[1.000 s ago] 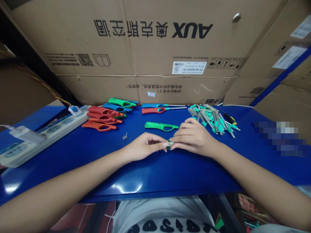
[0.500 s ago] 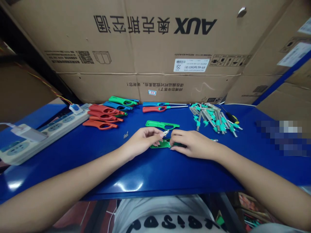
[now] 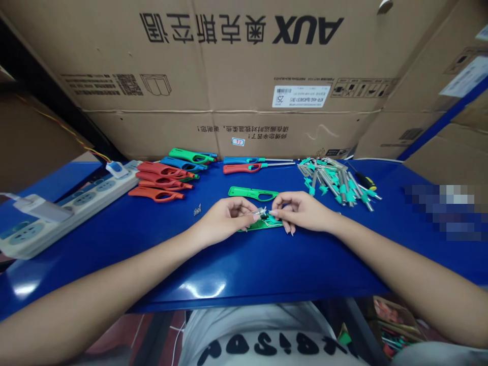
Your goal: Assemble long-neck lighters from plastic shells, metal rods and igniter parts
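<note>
left hand [image 3: 224, 219] and right hand [image 3: 303, 211] meet, their fingers [image 3: 249, 212] pinching a small wired metal part [image 3: 263, 212] from both sides, steadied just above a green lighter shell [image 3: 262, 224] on the blue worktop [image 3: 213, 264].

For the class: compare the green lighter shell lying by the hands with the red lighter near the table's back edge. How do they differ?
The green shell is bare plastic with no nozzle; the red lighter carries a long metal nozzle. The shell lies alone, nearer the front; the red lighter lies beside a blue one. Both lie flat on the blue table.
</note>
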Motion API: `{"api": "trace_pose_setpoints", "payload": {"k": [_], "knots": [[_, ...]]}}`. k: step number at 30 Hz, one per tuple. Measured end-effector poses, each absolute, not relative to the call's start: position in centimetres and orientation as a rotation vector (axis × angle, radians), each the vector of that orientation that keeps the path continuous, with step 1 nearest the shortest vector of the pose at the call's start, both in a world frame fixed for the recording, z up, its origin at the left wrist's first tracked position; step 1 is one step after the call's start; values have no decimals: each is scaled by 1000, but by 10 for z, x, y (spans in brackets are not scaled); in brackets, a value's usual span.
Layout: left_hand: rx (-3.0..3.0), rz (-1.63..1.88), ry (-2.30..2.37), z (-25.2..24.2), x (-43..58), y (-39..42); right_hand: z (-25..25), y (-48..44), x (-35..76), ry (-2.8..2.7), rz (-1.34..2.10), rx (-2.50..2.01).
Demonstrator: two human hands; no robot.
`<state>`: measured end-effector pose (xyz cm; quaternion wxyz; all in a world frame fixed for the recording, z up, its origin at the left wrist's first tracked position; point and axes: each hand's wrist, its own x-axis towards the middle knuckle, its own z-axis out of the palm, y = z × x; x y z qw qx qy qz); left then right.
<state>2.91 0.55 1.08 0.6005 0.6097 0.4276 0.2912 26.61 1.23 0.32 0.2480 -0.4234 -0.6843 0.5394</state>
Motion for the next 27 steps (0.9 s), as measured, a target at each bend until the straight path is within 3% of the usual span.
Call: {"api": "trace_pose_setpoints", "payload": {"k": [27], "knots": [[1519, 718, 965, 5, 31, 2, -5, 19, 273, -1829, 1436, -1014]]}}
